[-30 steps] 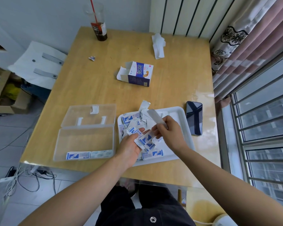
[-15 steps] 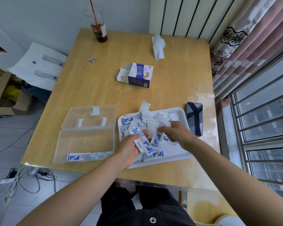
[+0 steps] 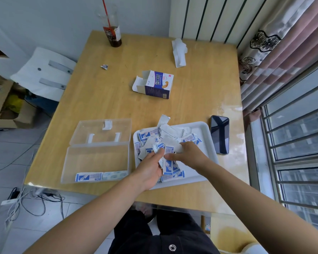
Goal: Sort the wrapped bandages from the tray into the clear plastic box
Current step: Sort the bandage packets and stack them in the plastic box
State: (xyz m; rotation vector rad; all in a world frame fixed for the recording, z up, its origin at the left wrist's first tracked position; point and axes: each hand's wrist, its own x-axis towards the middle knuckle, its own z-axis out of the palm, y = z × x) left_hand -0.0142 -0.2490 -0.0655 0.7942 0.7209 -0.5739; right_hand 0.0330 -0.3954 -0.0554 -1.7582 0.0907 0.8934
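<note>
"Where were the hands?"

"Both were over the white tray (image 3: 208, 138), meeting above its near-left part. The left hand (image 3: 151, 169) was curled round a bundle of wrapped bandages (image 3: 168, 166), which fanned out toward the person from under its fingers. The right hand (image 3: 190, 154) pinched a single wrapped bandage (image 3: 169, 150) between thumb and fingers at the top of that bundle, close against the left fingertips."

"And the other bandages?"

"A loose pile of bandages (image 3: 151, 136) lay in the tray just beyond the grip, blue-and-white wrappers overlapping. One paper strip (image 3: 163, 121) stuck up over the far rim. A few more lay under the bundle, on the person's side of the grip."

"The box?"

"The clear plastic box (image 3: 97, 160) sat open just left of the grip, beside the tray, its lid (image 3: 101, 131) folded back on the far side. Two boxed bandages (image 3: 88, 177) lay end to end along its near wall."

"What else was on the wooden table (image 3: 99, 99)?"

"A phone (image 3: 219, 134) lay face up right of the grip, just beside the tray. An open bandage carton (image 3: 154, 87) lay well beyond the grip. Farther off were a crumpled tissue (image 3: 179, 52), a cup with a red straw (image 3: 114, 35), and a small crumpled scrap (image 3: 104, 66) to the far left."
</note>
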